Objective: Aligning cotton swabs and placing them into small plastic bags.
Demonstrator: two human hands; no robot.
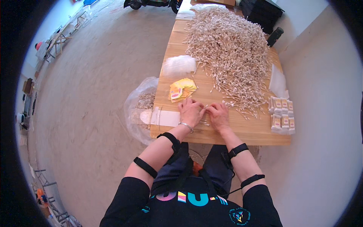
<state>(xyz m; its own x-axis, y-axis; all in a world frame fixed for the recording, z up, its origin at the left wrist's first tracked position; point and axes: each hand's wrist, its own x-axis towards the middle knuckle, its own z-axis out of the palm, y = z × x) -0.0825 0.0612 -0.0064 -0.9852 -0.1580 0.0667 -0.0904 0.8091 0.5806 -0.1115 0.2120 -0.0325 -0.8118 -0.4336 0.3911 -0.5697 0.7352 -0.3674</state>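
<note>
My two hands meet low over the table's near edge, with a small bunch of cotton swabs [204, 122] between them. Curled fingers of my left hand [191, 112] close on the swabs from one side. From the other side my right hand [218, 115] pinches them between thumb and fingers. Part of the bunch is hidden under the fingers. Beyond my hands spreads a large heap of loose cotton swabs [230, 49]. Yellow and white printed cards [182, 89] lie in a loose pile just past my left hand.
Clear plastic bags [179, 65] lie behind the cards. A flat white piece [169, 118] sits beside my left wrist, near a plastic sack [130, 113] at the table's left edge. Filled swab packets [281, 115] stand in rows at right. A black box [262, 13] is at the back.
</note>
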